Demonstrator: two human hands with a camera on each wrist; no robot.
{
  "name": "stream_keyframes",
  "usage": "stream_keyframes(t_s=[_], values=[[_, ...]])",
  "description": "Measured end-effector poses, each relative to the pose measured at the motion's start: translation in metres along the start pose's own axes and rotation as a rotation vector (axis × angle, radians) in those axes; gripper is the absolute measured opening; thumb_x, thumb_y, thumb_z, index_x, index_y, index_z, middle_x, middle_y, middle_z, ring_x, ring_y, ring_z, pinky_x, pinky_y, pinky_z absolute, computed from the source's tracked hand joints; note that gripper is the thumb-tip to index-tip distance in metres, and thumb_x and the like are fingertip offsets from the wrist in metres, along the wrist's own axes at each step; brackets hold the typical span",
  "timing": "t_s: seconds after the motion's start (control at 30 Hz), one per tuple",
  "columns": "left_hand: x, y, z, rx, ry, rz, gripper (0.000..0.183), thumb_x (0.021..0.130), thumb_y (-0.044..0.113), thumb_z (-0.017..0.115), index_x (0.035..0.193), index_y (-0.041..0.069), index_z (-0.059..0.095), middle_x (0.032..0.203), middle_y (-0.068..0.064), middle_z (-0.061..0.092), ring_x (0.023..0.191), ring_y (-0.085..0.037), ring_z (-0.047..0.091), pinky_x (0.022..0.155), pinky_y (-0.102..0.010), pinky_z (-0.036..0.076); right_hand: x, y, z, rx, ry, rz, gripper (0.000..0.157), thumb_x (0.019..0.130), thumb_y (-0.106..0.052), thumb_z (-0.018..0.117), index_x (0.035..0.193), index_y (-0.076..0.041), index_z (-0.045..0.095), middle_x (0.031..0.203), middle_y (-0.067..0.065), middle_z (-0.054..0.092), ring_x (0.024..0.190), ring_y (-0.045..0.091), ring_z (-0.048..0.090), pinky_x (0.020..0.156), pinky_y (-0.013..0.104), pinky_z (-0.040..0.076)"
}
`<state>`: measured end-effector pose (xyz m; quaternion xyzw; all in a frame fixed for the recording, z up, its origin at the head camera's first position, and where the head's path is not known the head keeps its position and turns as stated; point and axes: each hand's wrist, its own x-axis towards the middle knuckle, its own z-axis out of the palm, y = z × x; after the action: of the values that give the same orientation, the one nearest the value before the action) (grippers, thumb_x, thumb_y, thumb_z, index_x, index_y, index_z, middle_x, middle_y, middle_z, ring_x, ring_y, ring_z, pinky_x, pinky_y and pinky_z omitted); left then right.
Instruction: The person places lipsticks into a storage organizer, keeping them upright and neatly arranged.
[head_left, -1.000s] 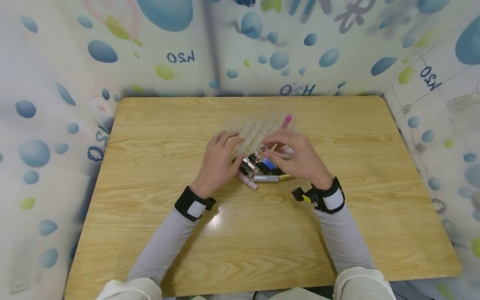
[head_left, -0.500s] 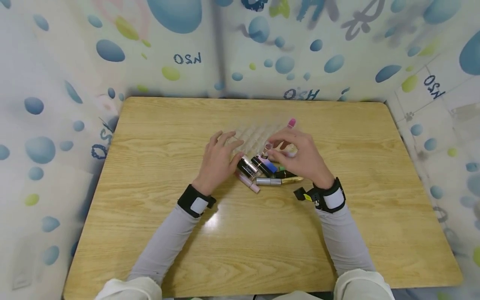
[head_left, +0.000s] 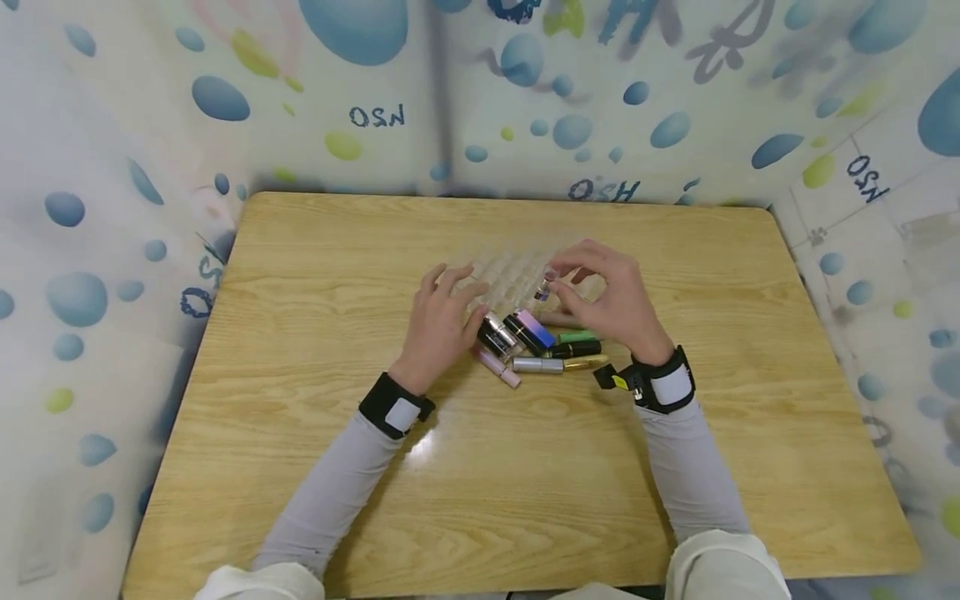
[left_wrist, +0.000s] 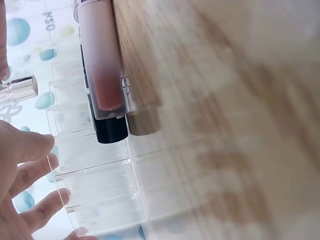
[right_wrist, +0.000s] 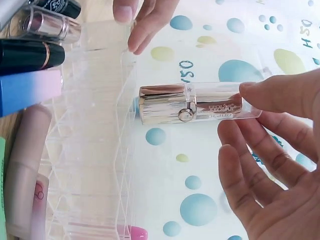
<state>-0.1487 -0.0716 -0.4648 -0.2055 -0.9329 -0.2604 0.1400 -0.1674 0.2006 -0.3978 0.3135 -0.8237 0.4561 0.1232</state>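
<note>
In the right wrist view my right hand pinches a lipstick by its clear cap between thumb and fingers, its shiny metallic end pointing at the clear compartment organizer. From the head view, that lipstick hangs tilted above the organizer's right part, below the right hand. My left hand lies at the organizer's left side with fingers spread; the left wrist view has its fingertips at the clear wall. Its thumb is close to a black-and-silver lipstick; contact cannot be told.
Several cosmetic tubes lie in front of the organizer: a pink-to-blue one, a green one, a black one, a silver one, a gold one and a pale pink one. A pink tip shows in the organizer.
My right hand has moved right and a little away with the lipstick, which has come clear of the pile and over the organizer. The left hand has stayed nearly in place.
</note>
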Motion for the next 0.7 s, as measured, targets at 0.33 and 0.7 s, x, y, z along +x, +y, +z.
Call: stream_keyframes(t_s=[0.33, 0.7], values=[[0.002, 0.0, 0.003, -0.014, 0.021, 0.062, 0.029, 0.098, 0.015, 0.077, 0.126, 0.005, 0.076, 0.139, -0.022, 0.068, 0.139, -0.038, 0.057, 0.128, -0.058, 0.032, 0.009, 0.016, -0.01, -0.041, 0.046, 0.026, 0.022, 0.093, 0.003, 0.079, 0.114, -0.002, 0.079, 0.107, 0.013, 0.078, 0.087, 0.024, 0.072, 0.08, 0.03, 0.061], [0.003, -0.001, 0.003, 0.002, 0.014, 0.093, 0.027, 0.1, 0.013, 0.075, 0.126, 0.003, 0.075, 0.135, -0.022, 0.07, 0.139, -0.038, 0.057, 0.128, -0.058, 0.031, 0.024, 0.032, -0.017, -0.108, 0.068, 0.065, 0.019, 0.094, 0.0, 0.079, 0.113, -0.001, 0.08, 0.108, 0.014, 0.078, 0.089, 0.026, 0.075, 0.078, 0.043, 0.064]])
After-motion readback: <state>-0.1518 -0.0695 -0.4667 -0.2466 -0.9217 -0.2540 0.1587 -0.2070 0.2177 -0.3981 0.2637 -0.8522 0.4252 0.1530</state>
